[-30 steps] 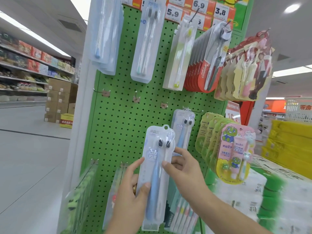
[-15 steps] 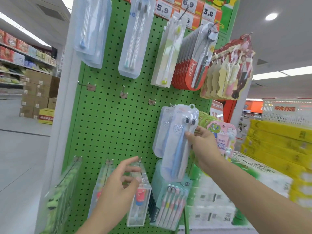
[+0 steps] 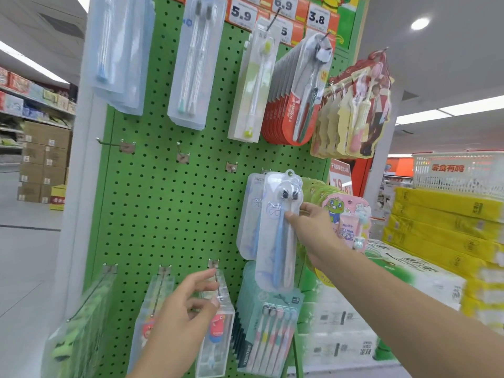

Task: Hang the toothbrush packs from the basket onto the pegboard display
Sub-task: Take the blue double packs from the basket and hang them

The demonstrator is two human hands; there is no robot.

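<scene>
A clear toothbrush pack (image 3: pixel 278 236) with a blue brush and a white brush hangs in front of a like pack (image 3: pixel 249 222) at a hook in the middle row of the green pegboard (image 3: pixel 169 214). My right hand (image 3: pixel 311 227) pinches its right edge below the dark brush heads, thumb on the front. My left hand (image 3: pixel 182 320) hovers lower down with relaxed fingers, holding nothing, in front of a clear boxed pack (image 3: pixel 218 331) on the bottom row. The basket is out of view.
Three bare hooks (image 3: pixel 181 155) stand in the middle row to the left. Other toothbrush packs hang above, below and to the right, among them red carded ones (image 3: pixel 289 115). Yellow and green cartons (image 3: pixel 441 227) are stacked at right. An aisle floor lies at left.
My left hand let go of the pack and dropped away. My right hand carried the pack up and right to the hook in front of the like pack.
</scene>
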